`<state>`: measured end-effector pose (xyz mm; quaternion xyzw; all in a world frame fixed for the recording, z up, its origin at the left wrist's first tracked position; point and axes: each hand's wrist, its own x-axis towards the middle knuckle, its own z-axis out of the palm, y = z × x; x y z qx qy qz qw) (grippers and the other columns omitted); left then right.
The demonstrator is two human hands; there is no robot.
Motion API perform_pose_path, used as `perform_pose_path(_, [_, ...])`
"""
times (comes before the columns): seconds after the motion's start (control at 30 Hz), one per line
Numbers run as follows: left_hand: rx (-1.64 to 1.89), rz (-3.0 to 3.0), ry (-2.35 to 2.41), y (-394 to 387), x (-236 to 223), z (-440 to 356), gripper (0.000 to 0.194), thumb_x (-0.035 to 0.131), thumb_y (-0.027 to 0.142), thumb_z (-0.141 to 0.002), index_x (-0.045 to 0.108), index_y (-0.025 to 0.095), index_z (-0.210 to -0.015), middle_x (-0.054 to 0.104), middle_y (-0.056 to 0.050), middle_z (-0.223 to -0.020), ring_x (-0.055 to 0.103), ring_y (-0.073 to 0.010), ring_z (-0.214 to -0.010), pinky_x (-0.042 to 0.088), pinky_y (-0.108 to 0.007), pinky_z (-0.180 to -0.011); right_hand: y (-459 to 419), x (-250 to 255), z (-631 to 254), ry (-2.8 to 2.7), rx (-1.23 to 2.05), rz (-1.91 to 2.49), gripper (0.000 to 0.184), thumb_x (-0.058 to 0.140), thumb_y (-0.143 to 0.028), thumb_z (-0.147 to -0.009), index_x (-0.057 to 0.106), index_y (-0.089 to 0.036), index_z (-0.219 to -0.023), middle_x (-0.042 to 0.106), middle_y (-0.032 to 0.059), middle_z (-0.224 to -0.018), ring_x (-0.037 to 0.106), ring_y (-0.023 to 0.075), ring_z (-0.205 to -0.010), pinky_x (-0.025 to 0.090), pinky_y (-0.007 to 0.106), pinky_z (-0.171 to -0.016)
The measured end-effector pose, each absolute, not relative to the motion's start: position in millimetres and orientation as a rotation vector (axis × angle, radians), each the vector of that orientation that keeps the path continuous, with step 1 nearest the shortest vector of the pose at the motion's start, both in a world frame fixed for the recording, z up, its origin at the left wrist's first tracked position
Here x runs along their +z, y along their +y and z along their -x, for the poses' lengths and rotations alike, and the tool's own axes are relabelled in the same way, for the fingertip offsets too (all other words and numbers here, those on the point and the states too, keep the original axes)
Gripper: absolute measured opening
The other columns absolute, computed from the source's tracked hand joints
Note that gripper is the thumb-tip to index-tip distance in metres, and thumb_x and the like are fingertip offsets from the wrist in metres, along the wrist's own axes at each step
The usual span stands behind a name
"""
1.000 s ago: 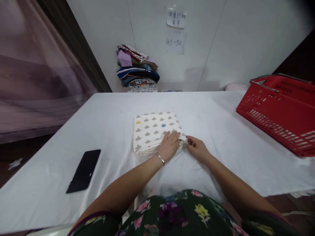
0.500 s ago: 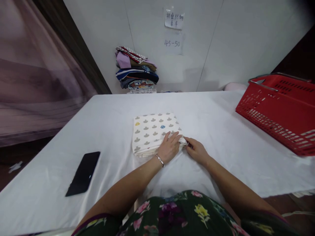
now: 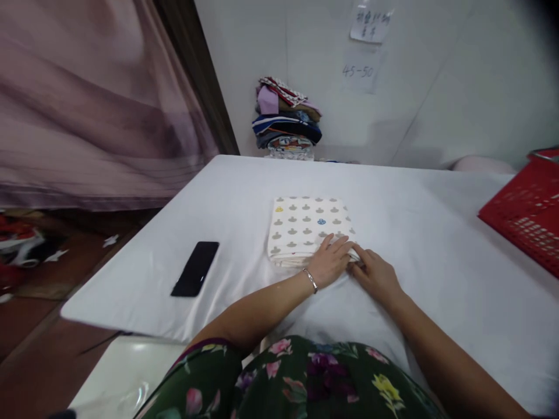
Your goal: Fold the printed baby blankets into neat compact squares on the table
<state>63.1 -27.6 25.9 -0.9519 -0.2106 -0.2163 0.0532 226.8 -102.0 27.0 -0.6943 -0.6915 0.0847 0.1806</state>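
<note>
A folded white cloth (image 3: 301,224) with grey prints, plus a yellow and a blue one, lies flat in the middle of the white-covered table. Its layered edge faces me. My left hand (image 3: 331,262) rests on the near right part of the cloth with its fingers stretched out over the top. At the near right corner, my right hand (image 3: 374,272) pinches the cloth's edge between thumb and fingers. The two hands are close together, and my left fingers hide part of the pattern.
A black phone (image 3: 195,269) lies on the white tablecloth (image 3: 236,203) to the left. At the right stands a red basket (image 3: 526,215). Behind the table rises a pile of folded clothes (image 3: 287,119) against the wall. A pink curtain (image 3: 100,105) hangs at the left.
My view has turned left, so everything appears further right and the basket is partly cut off. My right fingers have shifted slightly onto the cloth's corner; my left hand stays on the cloth.
</note>
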Motion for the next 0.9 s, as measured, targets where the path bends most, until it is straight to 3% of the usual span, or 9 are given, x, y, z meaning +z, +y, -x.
perform_pose_path(0.2, [-0.714, 2.915, -0.685, -30.3, 34.2, -20.2, 0.027, 0.037, 0.020, -0.092, 0.060, 0.023, -0.106, 0.051, -0.002, -0.133, 0.036, -0.0168, -0.130, 0.022, -0.042, -0.111, -99.9, 19.5, -229.6, -1.987, 0.092, 1.984, 0.044, 0.040, -0.041, -0.089, 0.048, -0.025, -0.129, 0.063, 0.0054, -0.091, 0.059, 0.0213, -0.082, 0.043, 0.030, -0.061])
perform_pose_path(0.37, [-0.789, 2.835, -1.052, -26.2, 37.6, 50.2, 0.035, 0.048, 0.021, -0.085, 0.052, 0.019, -0.120, 0.052, -0.009, -0.132, 0.038, -0.0203, -0.128, 0.026, -0.045, -0.109, -102.4, 19.6, -230.5, -1.930, 0.169, 1.970, 0.042, 0.039, -0.041, -0.089, 0.049, -0.027, -0.128, 0.063, 0.0034, -0.094, 0.059, 0.0205, -0.086, 0.045, 0.031, -0.065])
perform_pose_path(0.5, [-0.893, 2.698, -1.385, -23.7, 31.1, 93.6, 0.035, 0.055, 0.025, -0.081, 0.055, 0.020, -0.115, 0.052, -0.011, -0.129, 0.043, -0.0234, -0.124, 0.037, -0.044, -0.102, -104.0, 21.7, -230.1, -1.881, 0.226, 1.941, 0.044, 0.037, -0.044, -0.090, 0.050, -0.028, -0.128, 0.063, 0.0029, -0.088, 0.060, 0.0202, -0.083, 0.045, 0.031, -0.066])
perform_pose_path(0.63, [-1.086, 2.686, -1.580, -24.6, 19.7, 104.4, 0.034, 0.055, 0.030, -0.082, 0.055, 0.022, -0.116, 0.052, -0.009, -0.126, 0.054, -0.0200, -0.112, 0.049, -0.036, -0.092, -105.3, 21.0, -230.2, -1.819, 0.256, 1.941, 0.044, 0.037, -0.046, -0.089, 0.051, -0.028, -0.127, 0.062, 0.0022, -0.084, 0.060, 0.0189, -0.075, 0.046, 0.032, -0.066])
perform_pose_path(0.77, [-1.107, 2.751, -1.649, -25.7, 13.6, 101.1, 0.033, 0.052, 0.030, -0.084, 0.056, 0.022, -0.115, 0.052, -0.008, -0.126, 0.059, -0.0181, -0.105, 0.051, -0.033, -0.089, -106.7, 18.2, -231.2, -1.820, 0.293, 1.988, 0.046, 0.038, -0.047, -0.090, 0.049, -0.029, -0.130, 0.062, 0.0021, -0.083, 0.060, 0.0182, -0.072, 0.048, 0.032, -0.064])
perform_pose_path(0.83, [-1.116, 2.806, -1.657, -25.7, 13.2, 102.2, 0.032, 0.052, 0.029, -0.084, 0.057, 0.022, -0.114, 0.052, -0.007, -0.126, 0.059, -0.0178, -0.105, 0.051, -0.033, -0.090, -107.7, 17.2, -233.4, -1.848, 0.289, 2.013, 0.046, 0.039, -0.046, -0.089, 0.046, -0.030, -0.132, 0.063, 0.0032, -0.088, 0.060, 0.0191, -0.077, 0.049, 0.033, -0.065])
perform_pose_path(0.9, [-1.208, 2.842, -1.700, -24.3, 14.0, 105.4, 0.034, 0.054, 0.028, -0.082, 0.057, 0.023, -0.115, 0.052, -0.007, -0.127, 0.058, -0.0172, -0.107, 0.051, -0.032, -0.091, -108.6, 19.0, -236.4, -1.890, 0.218, 1.979, 0.048, 0.044, -0.046, -0.087, 0.047, -0.030, -0.131, 0.061, 0.0065, -0.106, 0.060, 0.0236, -0.094, 0.051, 0.037, -0.071])
